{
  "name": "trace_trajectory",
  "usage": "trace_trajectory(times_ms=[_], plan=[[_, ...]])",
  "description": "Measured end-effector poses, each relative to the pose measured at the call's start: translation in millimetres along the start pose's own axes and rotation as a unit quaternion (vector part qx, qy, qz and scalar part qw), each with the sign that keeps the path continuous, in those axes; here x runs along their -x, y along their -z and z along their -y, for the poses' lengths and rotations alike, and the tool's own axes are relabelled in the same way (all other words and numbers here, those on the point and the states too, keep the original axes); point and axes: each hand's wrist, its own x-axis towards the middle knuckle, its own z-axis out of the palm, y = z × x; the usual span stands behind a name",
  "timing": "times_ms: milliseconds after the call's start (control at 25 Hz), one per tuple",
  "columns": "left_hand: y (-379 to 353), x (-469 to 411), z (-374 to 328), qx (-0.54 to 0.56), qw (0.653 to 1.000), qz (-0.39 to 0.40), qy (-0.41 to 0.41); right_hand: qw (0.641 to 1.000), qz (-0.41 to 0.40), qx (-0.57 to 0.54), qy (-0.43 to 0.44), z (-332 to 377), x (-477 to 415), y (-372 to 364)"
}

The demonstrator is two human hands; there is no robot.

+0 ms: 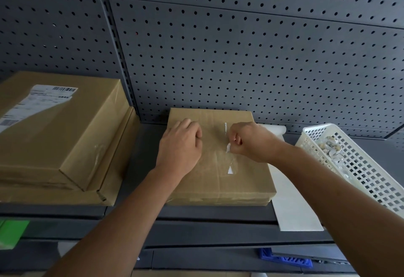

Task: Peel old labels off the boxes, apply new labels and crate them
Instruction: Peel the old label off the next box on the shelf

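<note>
Box (pixel 218 180): plain brown cardboard, flat, lying lid-up on the shelf (pixel 144 145) at centre, far edge close to the pegboard (pixel 240 47). The lid shows a pale, scuffed patch. Three white bits are in a rough 12-to-6 line right of the lid's centre: a thin strip (pixel 225 127) at the 12 end, a small triangle (pixel 230 170) at the 6 end, and between them a scrap (pixel 228 148) lifted off the surface.

Left hand (pixel 180 143): clenched loosely, fingers curled under, resting on the lid at the box's 10 o'clock. Nothing seen inside it.

Right hand (pixel 249 141): fingers curled, thumb and fingertips pinching the scrap just above the lid, at the box's 2 o'clock.

Orientation: the box's near edge runs parallel to the shelf front. The long axis appears to run 6 to 12, though the wide lens makes this uncertain.

Surroundings: at 9 o'clock, a stack (pixel 54 145) of two larger boxes, the top one bearing a printed label (pixel 37 102) with barcodes. At 3 o'clock, a white sheet (pixel 293 202) lies just beside the box, its far end curled. Further right is a white mesh basket (pixel 371 180) with crumpled paper bits in it.
</note>
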Motion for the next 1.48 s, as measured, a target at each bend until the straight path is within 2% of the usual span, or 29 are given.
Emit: trace_trajectory(times_ms=[400, 600, 800, 1000, 1080, 1240, 1400, 1480], plan=[[1, 1, 0, -0.003, 1.0, -0.005, -0.004, 0.988, -0.088, -0.124, 0.036, -10, 23, -7], [-1, 1, 1, -0.006, 1.0, -0.004, -0.005, 0.989, -0.087, -0.108, 0.055, -8, 23, -9], [-1, 1, 1, -0.007, 1.0, -0.004, -0.005, 0.992, -0.077, -0.09, 0.038, -7, 25, -13], [1, 1, 1, -0.003, 1.0, -0.005, -0.001, 0.97, -0.147, -0.193, 0.001, -14, 41, 7], [0, 1, 1, -0.004, 1.0, -0.004, -0.001, 0.975, -0.144, -0.167, -0.002, -15, 39, 7], [0, 1, -1, -0.005, 1.0, -0.008, -0.007, 0.992, -0.087, -0.095, 0.008, -5, 29, -9], [1, 1, -1, -0.011, 1.0, -0.011, -0.007, 0.995, -0.096, -0.014, 0.007, 6, 23, -17], [1, 1, -1, -0.008, 1.0, -0.009, -0.006, 0.996, -0.087, -0.013, 0.012, 5, 25, -17]])
